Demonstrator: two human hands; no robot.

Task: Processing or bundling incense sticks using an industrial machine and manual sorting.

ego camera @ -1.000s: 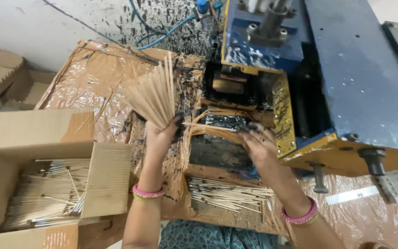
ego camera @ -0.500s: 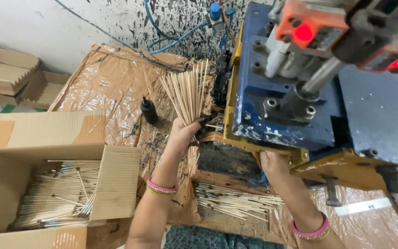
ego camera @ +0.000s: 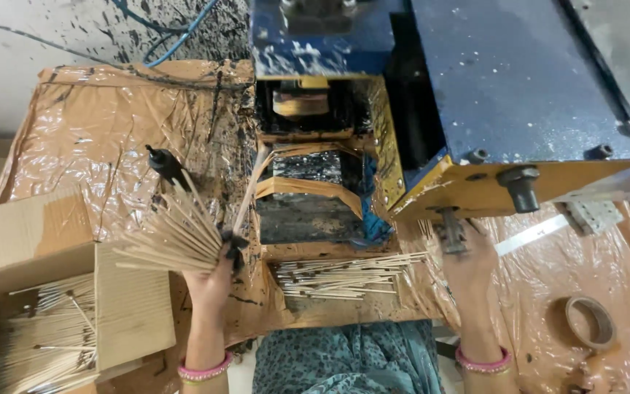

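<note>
Left hand (ego camera: 213, 281) grips stick bundle (ego camera: 165, 237) — tips fanning up-left, away from the person.

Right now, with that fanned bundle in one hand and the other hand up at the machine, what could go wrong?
The left hand grips the fanned stick bundle only at its base, so loose sticks could slip out, perhaps short of the cardboard box.

The right hand rests at a bolt under the blue machine, close to its frame; a pinch looks possible if parts move.

Black residue on the fingertips could smear onto the clean sticks.

Machine overhang (ego camera: 475, 182) (low) above stick pile (ego camera: 344, 276)
</note>
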